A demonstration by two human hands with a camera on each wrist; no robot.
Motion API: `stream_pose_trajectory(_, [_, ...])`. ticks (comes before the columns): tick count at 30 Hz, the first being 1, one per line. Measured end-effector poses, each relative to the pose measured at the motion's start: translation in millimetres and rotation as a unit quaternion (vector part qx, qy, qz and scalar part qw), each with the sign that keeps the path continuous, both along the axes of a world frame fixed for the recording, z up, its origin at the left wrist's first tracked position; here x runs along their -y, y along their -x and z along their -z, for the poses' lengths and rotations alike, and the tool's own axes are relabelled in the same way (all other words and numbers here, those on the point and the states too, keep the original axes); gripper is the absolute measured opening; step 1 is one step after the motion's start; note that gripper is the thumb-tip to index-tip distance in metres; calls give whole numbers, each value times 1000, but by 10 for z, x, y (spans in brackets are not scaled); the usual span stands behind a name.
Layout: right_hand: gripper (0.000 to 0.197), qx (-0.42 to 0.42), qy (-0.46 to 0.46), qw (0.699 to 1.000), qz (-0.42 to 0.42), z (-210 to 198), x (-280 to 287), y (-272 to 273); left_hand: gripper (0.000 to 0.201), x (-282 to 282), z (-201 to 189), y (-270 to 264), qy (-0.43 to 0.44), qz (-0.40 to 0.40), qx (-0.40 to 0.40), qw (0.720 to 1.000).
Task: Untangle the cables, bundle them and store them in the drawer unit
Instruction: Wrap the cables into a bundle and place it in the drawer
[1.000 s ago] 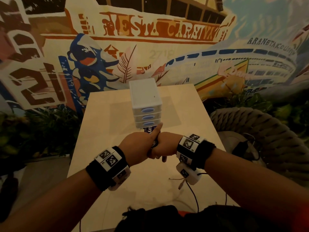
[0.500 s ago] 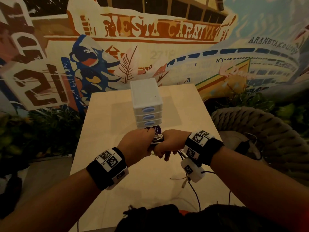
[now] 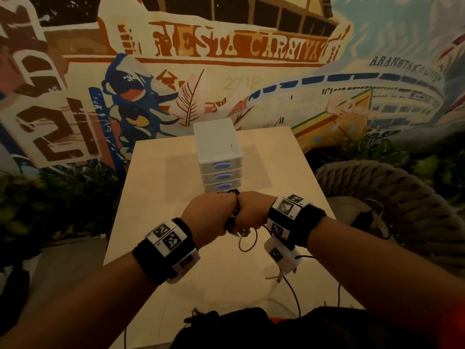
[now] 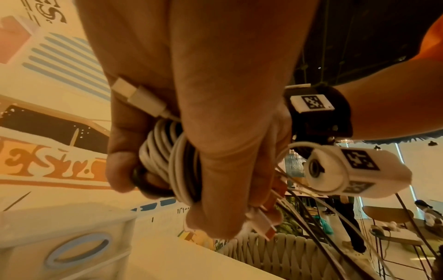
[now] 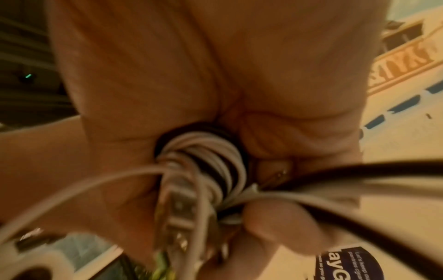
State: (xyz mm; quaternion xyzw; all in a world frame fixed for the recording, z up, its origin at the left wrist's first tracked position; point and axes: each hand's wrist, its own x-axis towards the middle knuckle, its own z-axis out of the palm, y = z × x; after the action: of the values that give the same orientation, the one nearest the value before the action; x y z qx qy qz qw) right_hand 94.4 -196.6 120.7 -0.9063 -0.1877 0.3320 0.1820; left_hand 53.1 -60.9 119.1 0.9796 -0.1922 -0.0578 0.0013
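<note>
A bundle of white and black cables [image 4: 167, 161] is clamped between my two hands above the table, just in front of the white drawer unit [image 3: 218, 157]. My left hand [image 3: 210, 217] grips the coil, with a white plug [image 4: 138, 96] lying against its fingers. My right hand [image 3: 247, 212] pinches the wound strands [image 5: 206, 161] and presses against the left hand. A loose cable loop [image 3: 247, 241] hangs under the hands. All three blue-handled drawers are closed. In the right wrist view the cable ends are blurred.
The light wooden table [image 3: 156, 197] stands against a painted mural wall. A dark purple printed card [image 5: 352, 263] lies under the hands near the unit. A woven rope chair [image 3: 392, 197] sits at the right. Thin black wires [image 3: 297, 295] trail from the wrist devices.
My hands have stayed together on the bundle and drifted slightly. The right hand turned around the coil, and a loose cable loop now hangs below the hands.
</note>
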Motion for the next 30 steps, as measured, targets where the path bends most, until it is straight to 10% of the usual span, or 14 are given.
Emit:
stream_pose_trajectory(6, [45,-35,18,998,-45,74,-18,96,27,-8,76,26,7,-9,-4,1000])
stream_pose_trajectory(13, [14,-13,-28,1000,6,115,120,90,35,-46,80,62,74,3,-8,997])
stream_pose_trajectory(16, [5,-57,-124,989,62,83,271,15,76,-268,35,50,207,-7,-11,978])
stream_pose_trajectory(19, [13,-82,-202,969,114,40,422,-43,110,-484,-19,48,349,-76,-101,929])
stream_pose_trajectory(30, [21,-270,-458,844,77,-211,155,171,83,-154,-187,134,630,39,-238,738])
